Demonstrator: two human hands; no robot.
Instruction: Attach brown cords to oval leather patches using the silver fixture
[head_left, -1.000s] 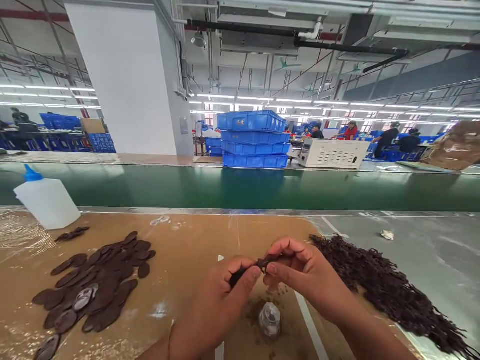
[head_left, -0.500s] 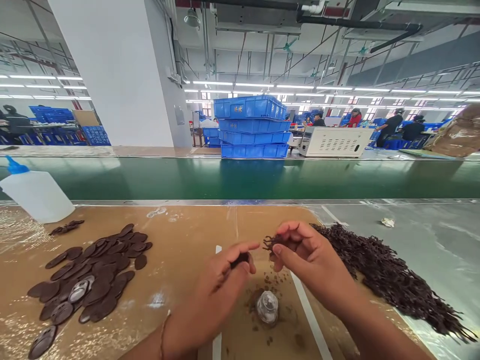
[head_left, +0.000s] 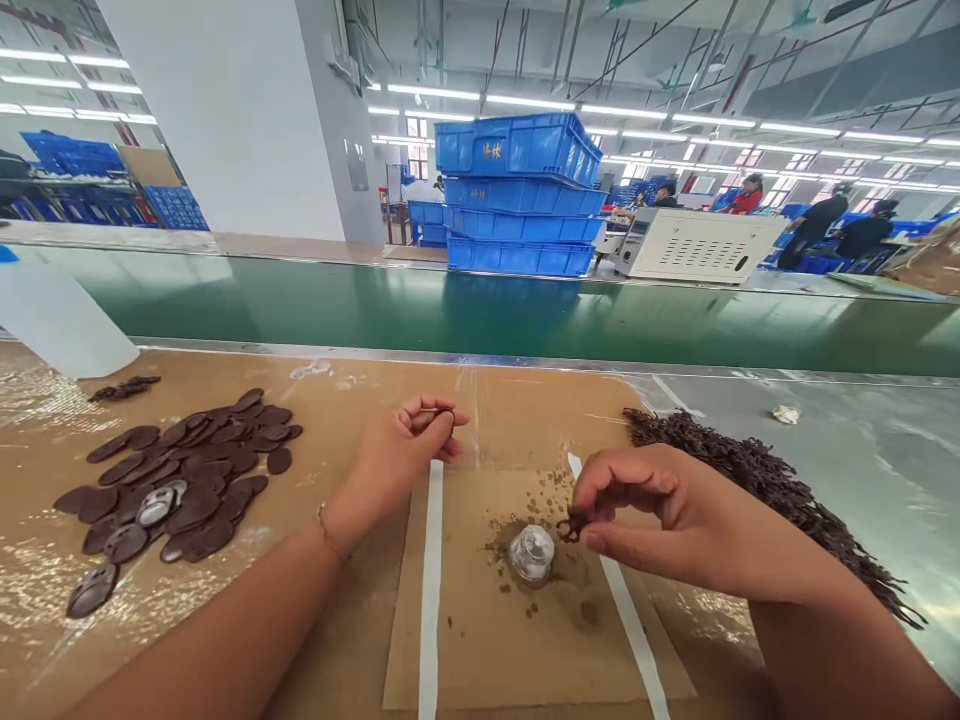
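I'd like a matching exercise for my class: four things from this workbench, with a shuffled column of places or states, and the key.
1. Stack of blue crates
2. Pile of dark oval pieces
3. Right hand
4. Small clear container

A. Pinching a dark stringy piece
B. Between two white strips
C. Beyond the green surface
D. Left side of the picture

Pairs: 1-C, 2-D, 3-A, 4-B

dk brn rounded pc [head_left: 449, 413], L hand [head_left: 397, 440], partly hid | dk brn curly strands [head_left: 572, 525], R hand [head_left: 652, 510], ends out
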